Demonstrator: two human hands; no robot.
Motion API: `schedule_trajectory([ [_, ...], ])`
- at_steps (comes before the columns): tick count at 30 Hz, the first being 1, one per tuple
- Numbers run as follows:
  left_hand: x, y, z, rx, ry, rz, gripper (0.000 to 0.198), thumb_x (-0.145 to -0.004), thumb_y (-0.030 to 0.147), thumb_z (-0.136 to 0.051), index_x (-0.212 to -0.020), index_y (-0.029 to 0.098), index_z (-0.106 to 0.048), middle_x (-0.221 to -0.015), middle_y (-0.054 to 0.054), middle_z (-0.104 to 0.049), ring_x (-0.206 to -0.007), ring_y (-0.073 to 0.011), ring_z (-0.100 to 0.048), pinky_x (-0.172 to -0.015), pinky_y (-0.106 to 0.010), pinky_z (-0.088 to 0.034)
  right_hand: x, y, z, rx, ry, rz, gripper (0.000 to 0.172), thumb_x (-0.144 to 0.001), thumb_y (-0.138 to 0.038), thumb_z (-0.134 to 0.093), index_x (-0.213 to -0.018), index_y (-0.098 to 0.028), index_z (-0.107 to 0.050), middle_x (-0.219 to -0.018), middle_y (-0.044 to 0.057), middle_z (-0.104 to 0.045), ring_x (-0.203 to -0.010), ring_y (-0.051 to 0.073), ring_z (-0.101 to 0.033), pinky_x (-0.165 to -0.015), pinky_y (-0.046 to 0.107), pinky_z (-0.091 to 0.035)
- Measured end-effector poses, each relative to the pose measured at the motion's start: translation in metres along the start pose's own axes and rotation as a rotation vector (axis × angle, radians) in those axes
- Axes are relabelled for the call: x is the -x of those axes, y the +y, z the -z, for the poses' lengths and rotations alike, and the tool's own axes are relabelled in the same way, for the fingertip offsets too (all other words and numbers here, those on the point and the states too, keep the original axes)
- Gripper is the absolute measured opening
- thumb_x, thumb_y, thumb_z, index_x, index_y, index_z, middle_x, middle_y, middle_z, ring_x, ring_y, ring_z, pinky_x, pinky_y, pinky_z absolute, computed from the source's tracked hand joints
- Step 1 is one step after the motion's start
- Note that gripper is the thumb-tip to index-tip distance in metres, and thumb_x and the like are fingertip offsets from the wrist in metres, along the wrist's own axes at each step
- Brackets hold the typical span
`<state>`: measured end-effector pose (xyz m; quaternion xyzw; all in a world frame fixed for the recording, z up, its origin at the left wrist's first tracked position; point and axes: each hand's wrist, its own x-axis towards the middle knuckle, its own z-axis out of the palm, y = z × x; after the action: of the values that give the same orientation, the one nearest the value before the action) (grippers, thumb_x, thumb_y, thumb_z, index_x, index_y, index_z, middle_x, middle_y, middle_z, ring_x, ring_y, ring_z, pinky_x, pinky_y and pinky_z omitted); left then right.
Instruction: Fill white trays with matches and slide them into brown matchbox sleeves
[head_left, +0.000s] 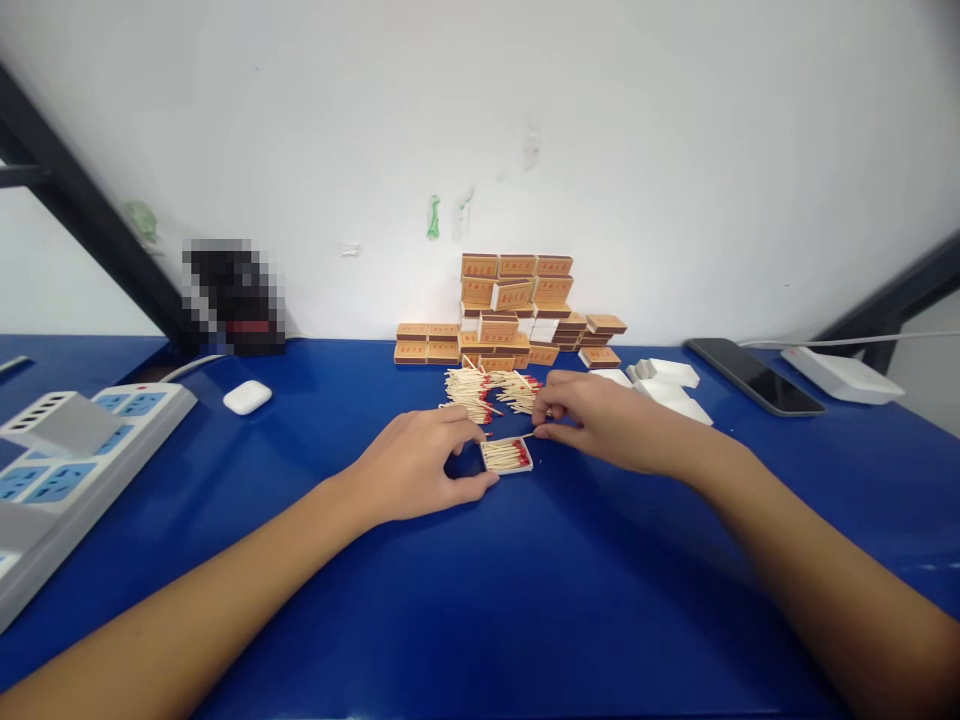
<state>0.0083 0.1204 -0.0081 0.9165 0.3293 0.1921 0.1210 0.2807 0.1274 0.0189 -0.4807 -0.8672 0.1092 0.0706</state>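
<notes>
A small white matchbox tray [507, 471] lies on the blue table, filled with matches [504, 455] whose red heads point right. My left hand [420, 465] grips the tray's left end, thumb at the near corner and fingers at the far one. Just right of the tray, my right hand [592, 415] is closed in a pinch on a single match [529, 435], its pale stick reaching toward the tray. Beyond the tray lie two loose heaps of red-headed matches, a left heap [469, 393] and a right heap [517, 390] partly hidden by my right fingers.
Orange matchboxes [478, 290] are stacked against the wall. White empty-looking trays [667, 373] lie right of my right hand, then a dark phone [754, 375] and a white box-shaped device [844, 375]. Left are a white earphone case [247, 397] and a power strip [150, 410].
</notes>
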Motion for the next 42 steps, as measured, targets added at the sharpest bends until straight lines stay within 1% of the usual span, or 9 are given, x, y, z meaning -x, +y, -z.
schedule_trajectory([
  [4, 0.0, 0.0, 0.0, -0.002, -0.008, 0.001, 0.031, -0.092, 0.048, -0.07, -0.106, 0.02, -0.074, -0.088, 0.0, -0.067, -0.071, -0.0151, -0.06, -0.063, -0.029, -0.043, -0.001, 0.003, -0.004, -0.041, -0.006, 0.004, 0.018, -0.102, -0.026, -0.053, -0.086, -0.021, -0.06, -0.092, 0.006, -0.062, -0.076, 0.018, -0.055, -0.068, 0.032, -0.041],
  [9, 0.0, 0.001, -0.001, 0.009, -0.007, -0.012, 0.027, -0.092, 0.044, -0.071, -0.105, 0.02, -0.073, -0.091, 0.0, -0.068, -0.073, -0.0148, -0.061, -0.064, -0.029, -0.044, 0.003, -0.024, -0.002, -0.083, 0.112, 0.074, 0.017, -0.105, -0.028, -0.05, -0.093, -0.021, -0.061, -0.099, 0.006, -0.064, -0.079, 0.017, -0.058, -0.069, 0.031, -0.041],
  [14, 0.001, 0.0, 0.0, 0.011, 0.007, -0.011, 0.023, -0.091, 0.042, -0.071, -0.093, 0.019, -0.07, -0.086, 0.0, -0.065, -0.073, -0.0146, -0.06, -0.062, -0.029, -0.042, 0.004, -0.046, -0.008, -0.052, 0.035, 0.099, 0.016, -0.103, -0.022, -0.053, -0.091, -0.021, -0.064, -0.098, 0.005, -0.067, -0.077, 0.017, -0.059, -0.069, 0.031, -0.041],
  [16, 0.001, 0.0, 0.0, 0.015, 0.009, -0.012, 0.024, -0.092, 0.044, -0.071, -0.097, 0.02, -0.072, -0.086, 0.001, -0.065, -0.071, -0.0144, -0.06, -0.062, -0.029, -0.042, 0.003, -0.039, -0.005, -0.049, 0.125, 0.096, 0.016, -0.102, -0.022, -0.054, -0.09, -0.021, -0.065, -0.096, 0.005, -0.067, -0.08, 0.018, -0.06, -0.07, 0.031, -0.041],
  [20, 0.0, 0.0, 0.0, 0.015, 0.001, -0.016, 0.028, -0.092, 0.045, -0.071, -0.106, 0.021, -0.074, -0.087, 0.001, -0.065, -0.07, -0.014, -0.06, -0.063, -0.029, -0.043, 0.001, -0.006, 0.009, 0.052, 0.313, 0.008, 0.014, -0.099, -0.026, -0.058, -0.089, -0.021, -0.066, -0.087, 0.005, -0.066, -0.076, 0.018, -0.058, -0.066, 0.031, -0.039],
  [24, 0.0, -0.001, 0.0, 0.005, -0.01, -0.001, 0.03, -0.092, 0.044, -0.071, -0.108, 0.02, -0.073, -0.087, 0.001, -0.065, -0.068, -0.0135, -0.059, -0.061, -0.029, -0.042, 0.0, 0.021, 0.013, 0.115, 0.17, -0.099, 0.012, -0.094, -0.029, -0.062, -0.089, -0.021, -0.07, -0.085, 0.006, -0.066, -0.078, 0.021, -0.059, -0.067, 0.032, -0.039],
  [28, 0.0, -0.002, 0.0, 0.008, -0.006, -0.005, 0.03, -0.092, 0.047, -0.07, -0.106, 0.02, -0.074, -0.086, 0.001, -0.065, -0.069, -0.0139, -0.059, -0.062, -0.03, -0.043, 0.0, 0.027, 0.011, 0.034, 0.026, -0.151, 0.021, -0.091, -0.039, -0.068, -0.103, -0.022, -0.071, -0.092, 0.007, -0.068, -0.082, 0.023, -0.06, -0.068, 0.033, -0.042],
  [32, 0.0, -0.002, -0.001, 0.001, -0.003, -0.009, 0.032, -0.092, 0.047, -0.07, -0.109, 0.021, -0.074, -0.086, 0.0, -0.065, -0.07, -0.0145, -0.059, -0.062, -0.03, -0.043, 0.0, 0.028, 0.009, 0.024, -0.016, -0.193, 0.02, -0.091, -0.038, -0.066, -0.102, -0.022, -0.071, -0.096, 0.008, -0.068, -0.081, 0.022, -0.06, -0.068, 0.033, -0.042],
  [42, 0.001, -0.002, 0.0, 0.001, -0.003, -0.011, 0.029, -0.092, 0.048, -0.069, -0.103, 0.021, -0.073, -0.086, 0.0, -0.064, -0.069, -0.0145, -0.059, -0.062, -0.03, -0.043, 0.001, 0.039, 0.008, -0.008, -0.078, -0.208, 0.022, -0.093, -0.041, -0.062, -0.094, -0.02, -0.069, -0.088, 0.007, -0.067, -0.076, 0.021, -0.059, -0.067, 0.034, -0.043],
])
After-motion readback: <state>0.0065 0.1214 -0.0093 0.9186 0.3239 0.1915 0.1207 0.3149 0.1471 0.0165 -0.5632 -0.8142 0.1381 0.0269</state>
